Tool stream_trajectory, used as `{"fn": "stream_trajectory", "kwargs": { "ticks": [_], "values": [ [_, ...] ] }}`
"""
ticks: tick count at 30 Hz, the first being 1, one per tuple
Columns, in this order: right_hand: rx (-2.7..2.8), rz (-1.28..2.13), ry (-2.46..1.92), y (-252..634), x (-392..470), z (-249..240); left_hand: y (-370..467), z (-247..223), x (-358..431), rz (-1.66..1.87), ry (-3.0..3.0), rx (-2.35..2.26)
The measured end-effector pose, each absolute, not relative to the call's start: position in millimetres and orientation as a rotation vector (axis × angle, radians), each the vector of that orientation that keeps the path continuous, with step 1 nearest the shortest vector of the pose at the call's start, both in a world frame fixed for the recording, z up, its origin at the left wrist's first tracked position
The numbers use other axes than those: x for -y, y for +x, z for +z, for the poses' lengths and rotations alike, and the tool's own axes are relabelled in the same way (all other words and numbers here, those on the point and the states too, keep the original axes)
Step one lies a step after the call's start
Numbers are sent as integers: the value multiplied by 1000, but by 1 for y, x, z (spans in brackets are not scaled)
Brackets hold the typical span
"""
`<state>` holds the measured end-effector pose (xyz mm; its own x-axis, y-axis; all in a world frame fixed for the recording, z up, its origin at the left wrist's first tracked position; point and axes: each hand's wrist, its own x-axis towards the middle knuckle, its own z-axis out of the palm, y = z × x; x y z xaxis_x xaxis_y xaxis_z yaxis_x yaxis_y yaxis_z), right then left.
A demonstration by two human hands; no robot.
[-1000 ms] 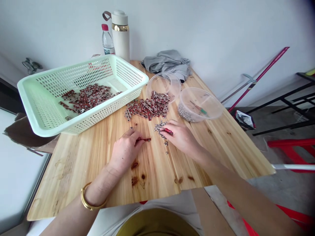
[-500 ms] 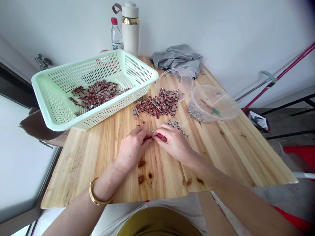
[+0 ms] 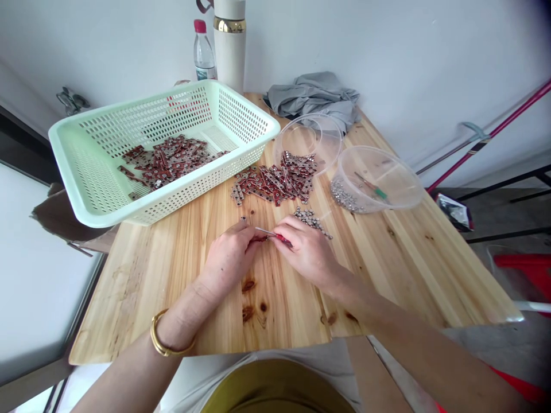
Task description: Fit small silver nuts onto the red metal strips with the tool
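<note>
My right hand is closed around the red handle of a small screwdriver. Its thin metal shaft points left, toward the fingertips of my left hand. That hand is closed on a small brown strip with metal bits, mostly hidden by the fingers; only its ends peek out. Both hands nearly meet low over the wooden table. Just beyond my right hand lies a scatter of small silvery metal pieces. Farther back is a pile of reddish-brown strips with metal bits.
A pale green basket with more strips stands at left. To the right, a clear tub holds metal pieces and a green-handled screwdriver. Behind are a clear lid, grey cloth, a bottle and a flask.
The view has tilted slightly downward. My fingers have shifted a little around the strip and the screwdriver; both hands keep their hold.
</note>
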<state>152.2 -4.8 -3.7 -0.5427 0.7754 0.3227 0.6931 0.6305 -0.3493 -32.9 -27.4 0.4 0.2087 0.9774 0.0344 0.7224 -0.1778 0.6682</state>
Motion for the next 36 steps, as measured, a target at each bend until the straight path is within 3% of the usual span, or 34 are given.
{"fn": "stream_trajectory", "kwargs": {
  "ticks": [4,10,17,29,36],
  "values": [
    [2513,179,-1102,154,22,-8,-33,-1,27,652,1957,-1608],
    [2378,369,-1157,169,18,6,-33,-3,27,727,1931,-1591],
    [2299,156,-1425,204,-24,20,-32,0,28,741,1955,-1587],
    [2451,283,-1380,191,-38,14,-33,-2,27,774,1955,-1559],
    [2348,423,-1187,155,-5,16,-30,-3,27,732,1932,-1661]
  ]
}}
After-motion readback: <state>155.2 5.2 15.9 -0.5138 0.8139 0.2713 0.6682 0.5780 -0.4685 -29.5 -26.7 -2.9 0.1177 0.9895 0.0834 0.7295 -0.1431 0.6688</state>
